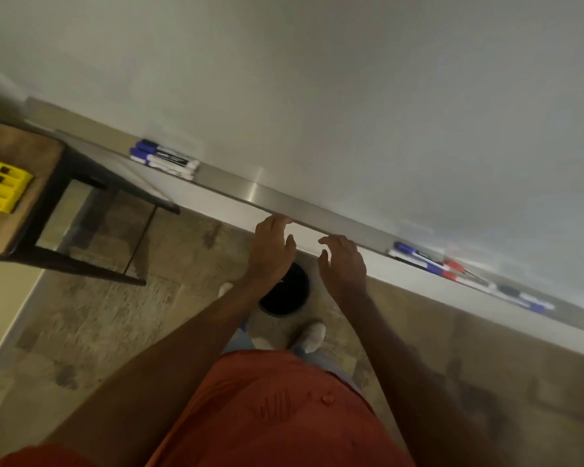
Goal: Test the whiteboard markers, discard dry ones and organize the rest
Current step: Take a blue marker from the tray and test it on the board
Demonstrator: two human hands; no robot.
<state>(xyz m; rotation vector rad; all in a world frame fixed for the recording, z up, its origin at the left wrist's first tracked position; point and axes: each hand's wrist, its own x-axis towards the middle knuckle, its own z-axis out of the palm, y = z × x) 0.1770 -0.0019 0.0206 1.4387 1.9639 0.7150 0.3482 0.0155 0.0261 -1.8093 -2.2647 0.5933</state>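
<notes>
A whiteboard point(351, 96) fills the upper view, with a metal tray ledge point(317, 205) along its lower edge. Blue-capped markers point(164, 159) lie in a neat group at the tray's left end. More markers, blue and red capped point(432, 262), lie scattered at the right end, somewhat blurred. My left hand point(271, 249) has its fingertips at the tray's front edge and holds nothing. My right hand point(343, 261) hovers just below the ledge with loosely curled fingers, empty.
A black round bin point(289, 298) stands on the floor under my hands, partly hidden by my left wrist. A wooden stool point(21, 193) with dark metal legs stands at the left, carrying a yellow holder point(0, 183). My feet are by the bin.
</notes>
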